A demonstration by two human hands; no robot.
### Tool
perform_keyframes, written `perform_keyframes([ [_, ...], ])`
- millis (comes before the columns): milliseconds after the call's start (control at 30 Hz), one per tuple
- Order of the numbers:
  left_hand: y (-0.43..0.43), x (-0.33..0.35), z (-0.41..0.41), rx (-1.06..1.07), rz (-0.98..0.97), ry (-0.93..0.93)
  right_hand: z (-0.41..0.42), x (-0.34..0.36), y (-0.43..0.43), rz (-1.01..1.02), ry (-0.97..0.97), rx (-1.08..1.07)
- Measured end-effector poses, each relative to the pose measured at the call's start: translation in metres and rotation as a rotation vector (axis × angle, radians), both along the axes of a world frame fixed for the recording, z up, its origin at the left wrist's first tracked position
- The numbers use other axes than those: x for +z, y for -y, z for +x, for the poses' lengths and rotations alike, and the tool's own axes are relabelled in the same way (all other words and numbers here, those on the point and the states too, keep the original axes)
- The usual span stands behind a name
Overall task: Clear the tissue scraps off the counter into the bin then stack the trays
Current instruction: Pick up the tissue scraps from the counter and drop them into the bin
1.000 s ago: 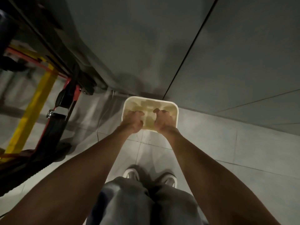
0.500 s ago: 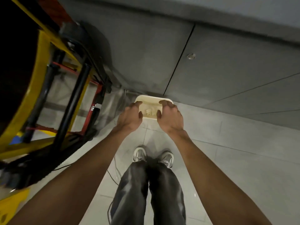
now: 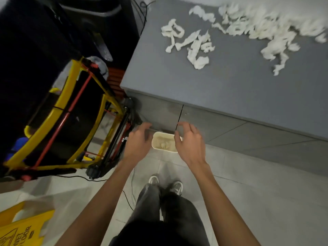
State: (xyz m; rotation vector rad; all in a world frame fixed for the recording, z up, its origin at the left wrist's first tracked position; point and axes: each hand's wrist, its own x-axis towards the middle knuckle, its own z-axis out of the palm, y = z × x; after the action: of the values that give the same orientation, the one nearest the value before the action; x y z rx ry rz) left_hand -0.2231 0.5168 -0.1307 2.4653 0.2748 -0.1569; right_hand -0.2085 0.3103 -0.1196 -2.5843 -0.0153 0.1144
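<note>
on the floor tiles at the foot of the counter [image 3: 230, 93], the small cream bin [image 3: 162, 133] sits between your hands, with some pale tissue [image 3: 163, 145] in its bottom. your left hand [image 3: 137, 144] and right hand [image 3: 190, 144] hover on either side above it, fingers loosely spread, gripping nothing. tissue scraps [image 3: 195, 45] lie strewn across the grey counter top. a yellow cart frame [image 3: 58, 110] stands to your left, a wet-floor sign [image 3: 19, 229] nearer you.

Bare left hand [image 3: 138, 143] and right hand [image 3: 190, 145], bare forearms [image 3: 211, 189], dark grey trousers [image 3: 177, 212], pale trainers [image 3: 154, 180].
</note>
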Motion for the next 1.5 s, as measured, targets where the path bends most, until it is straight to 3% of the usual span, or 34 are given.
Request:
perform_keyframes([
  [333, 0.0, 0.067, 0.031, 0.019, -0.122, 0.216, 0.035, 0.069, 0.006, 0.073, 0.094, -0.076],
  [600, -0.022, 0.073, 0.114, -0.075, -0.189, 0.194, 0.103, 0.077, -0.006, 0.093, 0.086, -0.161],
  [867, -0.036, 0.081, 0.193, -0.203, -0.249, 0.107, 0.195, 0.071, -0.013, -0.03, 0.046, -0.238],
  [1133, -0.032, 0.083, 0.233, -0.26, -0.25, 0.041, 0.29, 0.026, 0.005, -0.121, -0.117, -0.173],
  [1367, -0.018, 0.084, 0.25, -0.254, -0.254, -0.008, 0.272, -0.003, 0.004, -0.24, -0.073, -0.082],
  [1500, -0.008, 0.083, 0.256, -0.282, -0.271, -0.019, 0.248, 0.009, 0.011, -0.153, -0.141, -0.065],
])
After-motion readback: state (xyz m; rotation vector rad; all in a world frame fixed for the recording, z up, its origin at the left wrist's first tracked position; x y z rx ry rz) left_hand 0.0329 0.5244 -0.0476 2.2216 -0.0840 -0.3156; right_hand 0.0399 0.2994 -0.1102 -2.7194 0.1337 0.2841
